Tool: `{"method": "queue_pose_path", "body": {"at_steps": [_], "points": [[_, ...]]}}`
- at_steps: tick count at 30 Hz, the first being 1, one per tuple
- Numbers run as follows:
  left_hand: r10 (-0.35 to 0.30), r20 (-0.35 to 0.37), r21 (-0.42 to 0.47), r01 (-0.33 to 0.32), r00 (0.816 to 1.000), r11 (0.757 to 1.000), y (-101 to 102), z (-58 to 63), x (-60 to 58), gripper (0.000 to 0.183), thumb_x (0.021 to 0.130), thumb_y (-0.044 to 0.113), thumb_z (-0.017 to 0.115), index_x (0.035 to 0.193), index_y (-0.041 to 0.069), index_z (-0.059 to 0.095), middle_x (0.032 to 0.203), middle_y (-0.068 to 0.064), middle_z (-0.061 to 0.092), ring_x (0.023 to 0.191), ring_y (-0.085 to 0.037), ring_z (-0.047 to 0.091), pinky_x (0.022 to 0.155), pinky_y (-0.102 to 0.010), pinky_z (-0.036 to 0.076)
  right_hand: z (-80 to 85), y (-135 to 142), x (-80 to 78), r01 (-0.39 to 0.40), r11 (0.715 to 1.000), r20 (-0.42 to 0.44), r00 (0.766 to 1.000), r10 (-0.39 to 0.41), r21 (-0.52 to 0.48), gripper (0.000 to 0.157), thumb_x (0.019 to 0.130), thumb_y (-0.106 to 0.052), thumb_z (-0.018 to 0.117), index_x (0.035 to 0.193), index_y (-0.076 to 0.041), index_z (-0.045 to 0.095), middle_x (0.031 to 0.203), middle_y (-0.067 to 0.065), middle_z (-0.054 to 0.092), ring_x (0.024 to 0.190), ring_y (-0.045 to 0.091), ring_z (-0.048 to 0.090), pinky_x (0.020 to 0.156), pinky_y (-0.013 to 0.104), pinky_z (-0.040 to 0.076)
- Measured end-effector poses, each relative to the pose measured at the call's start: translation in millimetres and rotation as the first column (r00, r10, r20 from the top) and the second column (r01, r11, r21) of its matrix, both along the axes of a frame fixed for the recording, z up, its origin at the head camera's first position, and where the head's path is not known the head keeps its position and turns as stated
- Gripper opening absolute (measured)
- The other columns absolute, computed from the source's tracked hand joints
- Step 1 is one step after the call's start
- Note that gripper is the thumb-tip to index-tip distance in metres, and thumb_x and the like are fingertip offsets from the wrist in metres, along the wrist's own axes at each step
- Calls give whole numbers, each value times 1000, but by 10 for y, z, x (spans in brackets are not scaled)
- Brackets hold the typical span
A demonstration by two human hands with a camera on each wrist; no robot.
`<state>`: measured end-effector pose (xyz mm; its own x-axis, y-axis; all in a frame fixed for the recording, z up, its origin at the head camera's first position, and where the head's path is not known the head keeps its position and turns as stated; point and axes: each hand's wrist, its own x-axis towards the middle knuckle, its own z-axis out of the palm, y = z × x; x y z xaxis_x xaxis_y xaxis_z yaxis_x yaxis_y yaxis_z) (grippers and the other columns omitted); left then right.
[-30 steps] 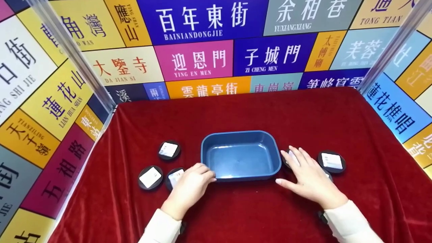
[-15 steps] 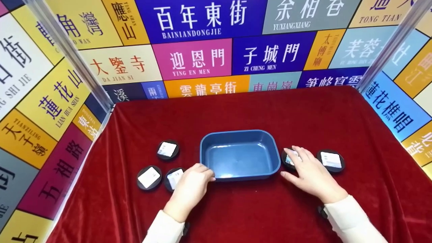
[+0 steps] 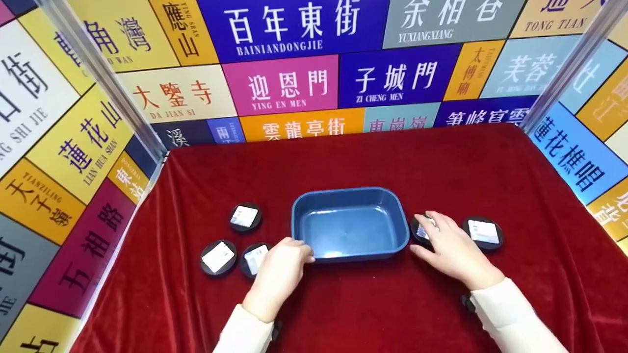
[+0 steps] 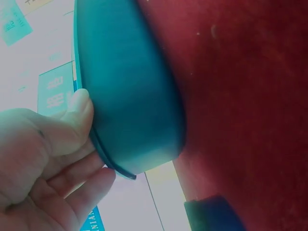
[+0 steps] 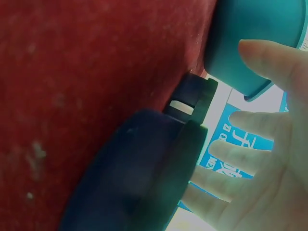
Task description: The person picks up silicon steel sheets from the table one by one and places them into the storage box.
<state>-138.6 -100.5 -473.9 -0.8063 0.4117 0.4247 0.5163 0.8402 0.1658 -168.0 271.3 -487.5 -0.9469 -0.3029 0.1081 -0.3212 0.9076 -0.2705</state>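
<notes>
In the head view a blue rectangular basin stands on the red cloth. My left hand pinches its near left corner; the left wrist view shows the thumb against the rim and the other fingers curled around it. My right hand hovers just right of the basin with fingers loosely spread and nothing held. Beneath its fingertips lies a round black container with a pale label, partly hidden. A second round black container is beside that hand. The right wrist view shows a large dark container close below the palm.
Left of the basin sit several round black containers with white labels: one at the back, one at the front left and one partly behind my left hand. Walls with colourful Chinese signs enclose the red-clothed table.
My right hand has shifted slightly right and away from the basin, showing more of the container under its fingers. My left hand stays at the basin's corner.
</notes>
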Motion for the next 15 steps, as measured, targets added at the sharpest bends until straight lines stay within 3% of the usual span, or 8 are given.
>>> {"method": "queue_pose_path", "body": {"at_steps": [15], "points": [[2,24,14,-2,1000,1000,-18,-8,9,16,87,11,74,73,18,70,73,4,64,75,-15,62,66,-26,52,-63,70,-106,36,999,77,996,-33,-27,71,93,-40,67,152,-8,43,152,26,39,139,47,37,113,64,34]]}}
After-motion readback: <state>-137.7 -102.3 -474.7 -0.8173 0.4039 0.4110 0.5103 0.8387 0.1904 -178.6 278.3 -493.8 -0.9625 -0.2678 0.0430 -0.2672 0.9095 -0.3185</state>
